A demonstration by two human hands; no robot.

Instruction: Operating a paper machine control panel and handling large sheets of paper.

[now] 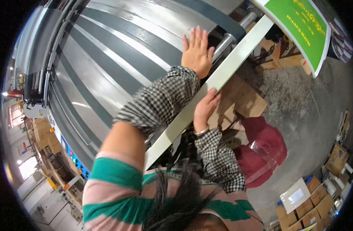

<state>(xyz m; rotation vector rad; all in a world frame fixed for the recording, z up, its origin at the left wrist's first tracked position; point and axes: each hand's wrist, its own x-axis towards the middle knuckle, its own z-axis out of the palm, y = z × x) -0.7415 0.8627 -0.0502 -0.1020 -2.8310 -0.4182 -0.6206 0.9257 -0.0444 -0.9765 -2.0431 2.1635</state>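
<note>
- From here, the left hand (197,57) is reaching across the pale rail (238,55) and lying palm down over the metal bed (166,24), fingers straight and fairly close together, holding nothing; whether the palm is pressing or just hovering, I cannot tell.
- The right hand (205,109) is touching the rail's near edge, on the person's side; I cannot tell whether its hidden fingers are gripping underneath.
- To my eye, working well here is calling for a flat, light left palm, with the fingertips staying clear of the roller (223,45) just over the rail.
- The checked sleeve (161,96) is crossing the rail too, so it is needing care around the dark belt (223,22) on the rail's far side.
- A steady right hand on the rail is probably helping balance.
- The rail itself is running diagonally between the two hands; a green sheet (299,34) is sitting at its far end.
</note>
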